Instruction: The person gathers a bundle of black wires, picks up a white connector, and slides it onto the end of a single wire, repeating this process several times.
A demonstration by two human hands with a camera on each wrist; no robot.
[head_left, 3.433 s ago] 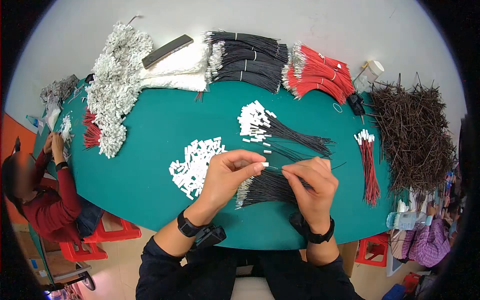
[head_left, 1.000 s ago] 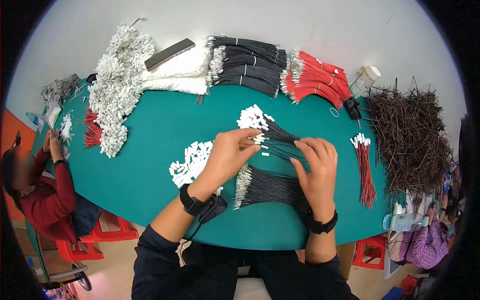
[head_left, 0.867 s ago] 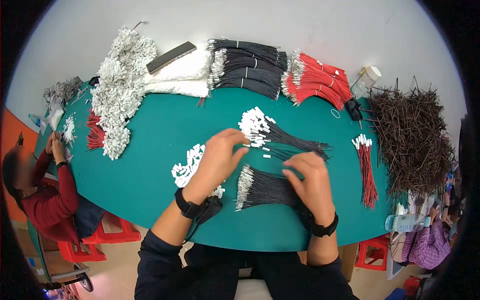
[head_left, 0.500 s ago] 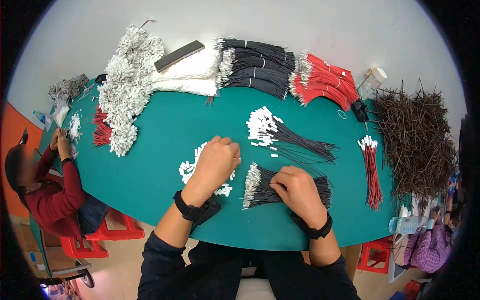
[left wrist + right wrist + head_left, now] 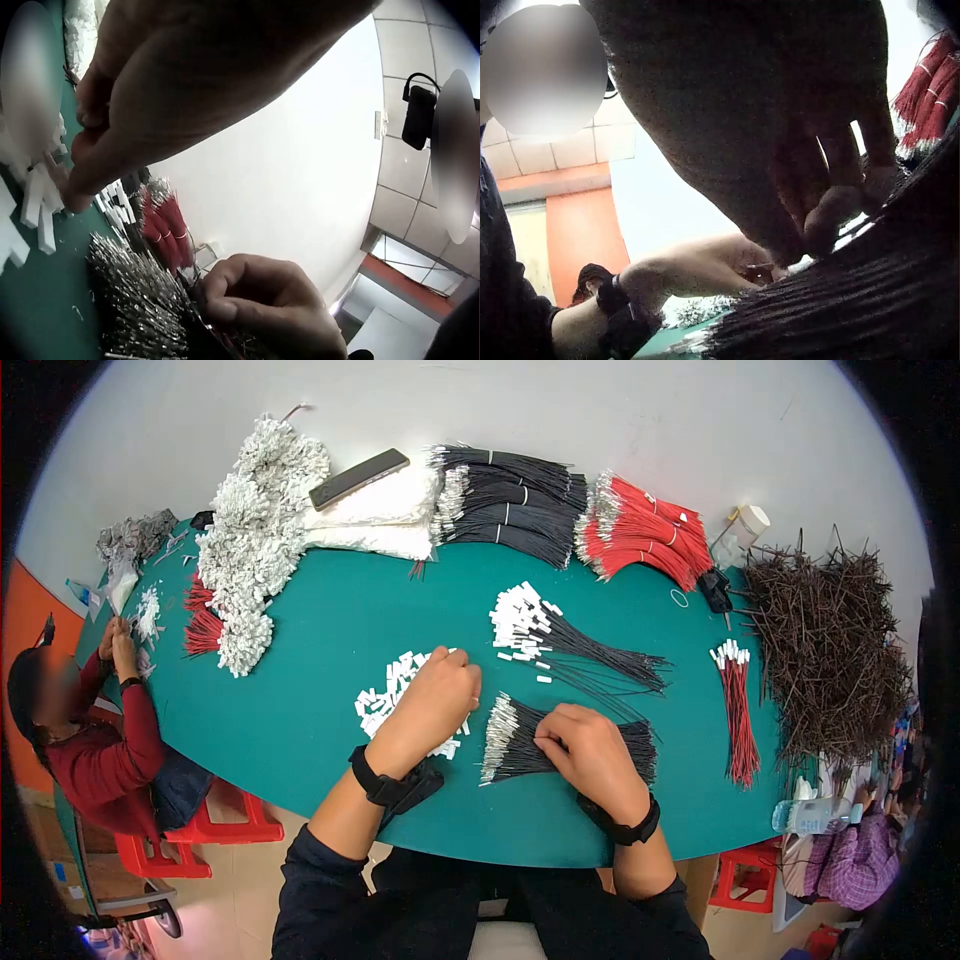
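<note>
Black wires (image 5: 522, 748) lay nearest, metal tips (image 5: 496, 738) facing left, probably for easy picking; the right hand (image 5: 590, 748) pinched at them. Beside it, the left hand (image 5: 437, 698) bent over loose white connectors (image 5: 375, 703), any grip hidden. Beyond sat white-capped wires (image 5: 605, 647); farthest, tied bundles (image 5: 515, 515), seemingly stocked clear of the work.

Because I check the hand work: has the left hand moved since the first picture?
Yes: against the near black bundle, the left hand moved left, to the white pieces.
</note>
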